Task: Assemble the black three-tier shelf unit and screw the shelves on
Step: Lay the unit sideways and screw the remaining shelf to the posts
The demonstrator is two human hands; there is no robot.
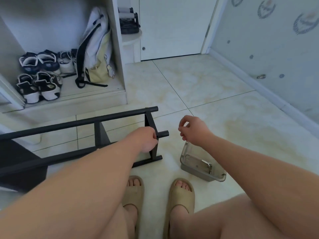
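Observation:
The black shelf unit [96, 122] lies on its side on the tiled floor, its tubes running from the left edge to the middle. My left hand [146, 139] grips the frame at its right end, beside a short tube stub [164, 133]. My right hand [193, 130] hovers to the right of that end with thumb and forefinger pinched together; whether something small sits between them cannot be told. Below it stands a clear plastic box [188, 167] with a small metal tool and screws [207, 165] inside.
A dark panel [19, 163] lies at the lower left under the frame. An open white cabinet [119, 54] holds several shoes [39, 75] and a backpack [98, 49]. My feet in tan slippers [181, 195] are at the bottom. A door [172, 26] and wall close the far side.

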